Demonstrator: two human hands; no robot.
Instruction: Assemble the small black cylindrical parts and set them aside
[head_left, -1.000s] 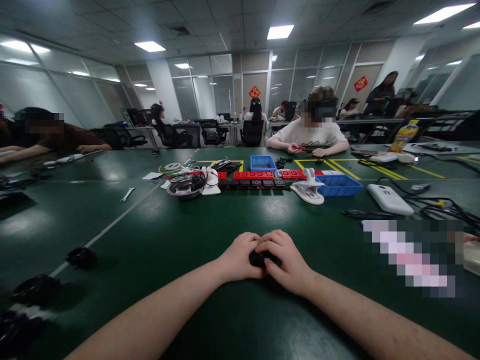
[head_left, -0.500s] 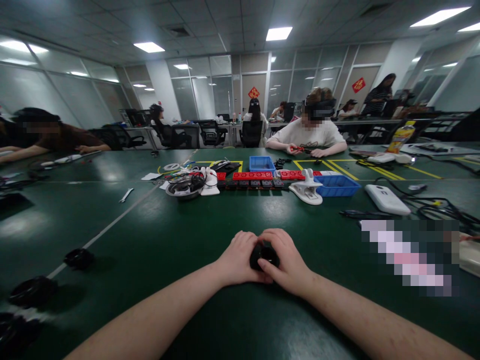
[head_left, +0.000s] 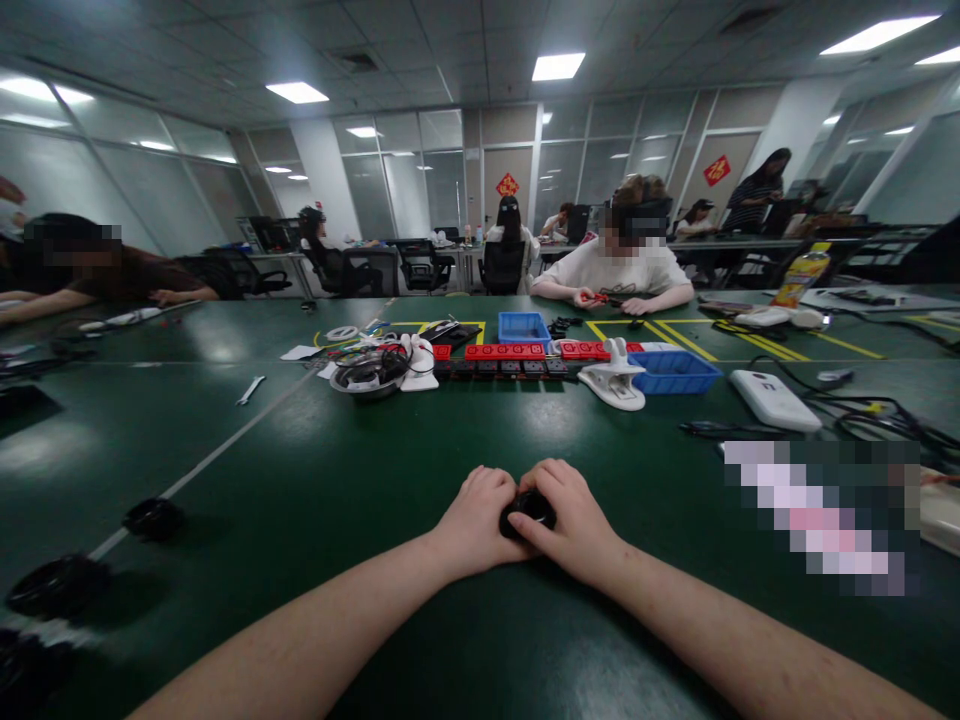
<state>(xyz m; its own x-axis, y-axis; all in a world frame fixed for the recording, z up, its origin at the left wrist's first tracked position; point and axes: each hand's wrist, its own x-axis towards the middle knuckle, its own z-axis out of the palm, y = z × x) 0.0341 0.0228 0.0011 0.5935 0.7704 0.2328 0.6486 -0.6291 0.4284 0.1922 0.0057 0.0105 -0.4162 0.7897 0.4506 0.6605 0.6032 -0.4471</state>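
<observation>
Both my hands close around a small, glossy black ring-shaped piece [head_left: 534, 507] just above or on the green table. My left hand [head_left: 480, 520] wraps its left side, fingers curled behind it. My right hand [head_left: 568, 520] grips it from the right, thumb laid across its front and fingers over the far side. Much of the piece is hidden by my fingers, so its exact kind is unclear. At the left lie several similar black ring-shaped pieces [head_left: 153, 519], apart from my hands.
A wrench [head_left: 250, 390] lies at left. Farther back stand a metal bowl [head_left: 367, 392] of cables, a red power strip [head_left: 504, 352], a white clip stand [head_left: 613, 385] and a blue bin [head_left: 679, 372]. Cables and a white device [head_left: 775, 399] sit at right. A co-worker [head_left: 616, 265] sits opposite.
My right thumb has shifted slightly left and up over the black piece, and my fingers have moved a little around it. Both hands keep their hold.
</observation>
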